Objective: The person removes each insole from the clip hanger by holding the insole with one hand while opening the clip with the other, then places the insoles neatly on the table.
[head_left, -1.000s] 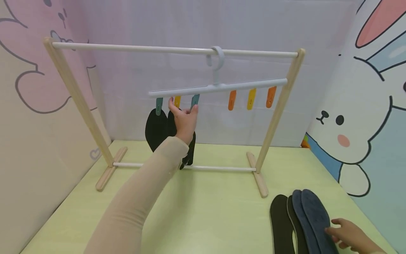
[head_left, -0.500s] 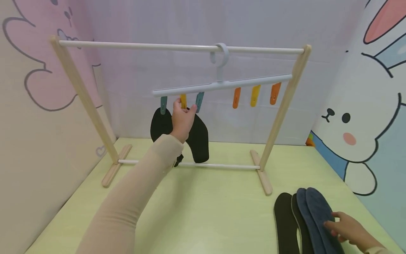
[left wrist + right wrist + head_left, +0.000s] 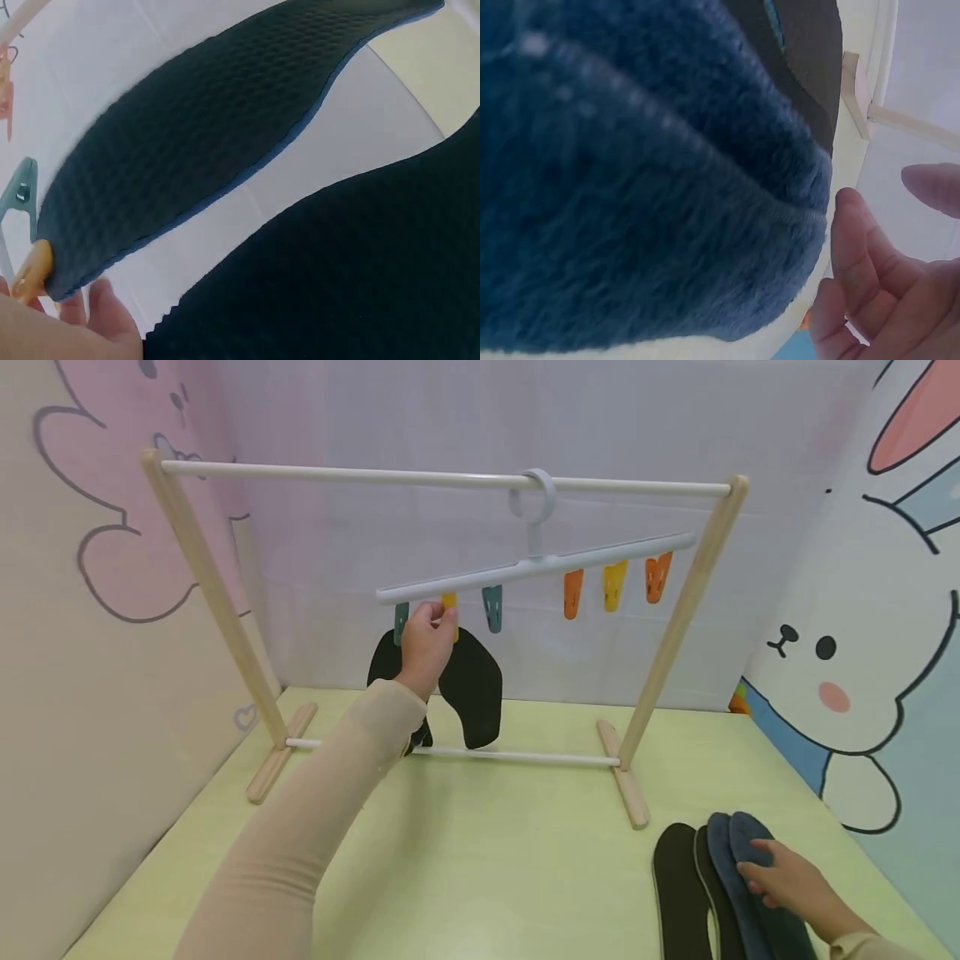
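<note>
Table (image 3: 487, 860), lower right: I see 4 insoles (image 3: 720, 893) by the relaxed right hand (image 3: 791, 881); mid-frame, left hand (image 3: 426, 647) at yellow clip (image 3: 450, 600), grip unclear.

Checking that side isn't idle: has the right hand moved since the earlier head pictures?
Yes. In the head view, the right hand has moved leftward and up the picture, nearer to the right rack foot.
</note>
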Available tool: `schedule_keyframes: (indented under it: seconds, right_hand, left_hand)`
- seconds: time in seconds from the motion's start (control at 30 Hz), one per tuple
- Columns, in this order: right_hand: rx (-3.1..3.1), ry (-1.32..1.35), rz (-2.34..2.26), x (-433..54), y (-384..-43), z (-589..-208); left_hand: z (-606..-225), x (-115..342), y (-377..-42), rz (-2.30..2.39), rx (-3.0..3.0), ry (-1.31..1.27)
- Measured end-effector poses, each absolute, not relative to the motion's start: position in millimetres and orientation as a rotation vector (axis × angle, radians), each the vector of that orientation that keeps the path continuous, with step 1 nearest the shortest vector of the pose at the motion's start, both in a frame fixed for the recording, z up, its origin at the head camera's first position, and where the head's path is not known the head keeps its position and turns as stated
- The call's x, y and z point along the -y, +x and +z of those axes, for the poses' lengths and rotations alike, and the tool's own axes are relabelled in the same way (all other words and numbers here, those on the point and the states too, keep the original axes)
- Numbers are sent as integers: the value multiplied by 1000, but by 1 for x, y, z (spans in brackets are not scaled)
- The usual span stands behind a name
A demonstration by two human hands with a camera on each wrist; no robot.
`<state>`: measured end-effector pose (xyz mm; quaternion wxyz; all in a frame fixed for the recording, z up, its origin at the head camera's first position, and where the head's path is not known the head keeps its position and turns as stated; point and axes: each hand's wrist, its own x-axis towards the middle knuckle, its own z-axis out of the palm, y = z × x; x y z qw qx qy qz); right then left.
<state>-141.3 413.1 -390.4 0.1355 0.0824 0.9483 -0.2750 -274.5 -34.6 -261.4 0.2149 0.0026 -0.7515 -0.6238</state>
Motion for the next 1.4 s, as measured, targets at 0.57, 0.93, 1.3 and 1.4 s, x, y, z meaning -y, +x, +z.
schedule_keyframes:
  seconds: [0.57,0.93,1.3,1.4]
  right_hand:
    - [-2830,64,-932,-360,-156,-387]
    - [-2865,-44,-964,-330,-171,-368]
    - [-2919,-112,-992,-316,-176,-367]
    - [-2912,-118,-1010,-314,-177,-370]
  left_hand:
    - [-256,35,-285,-2016,2084,5]
    - [-249,28,-288,-2001,2136,-85]
    - [-249,28,-290,-1973,2212,-118]
    - [-250,28,-289,-1982,2213,-132]
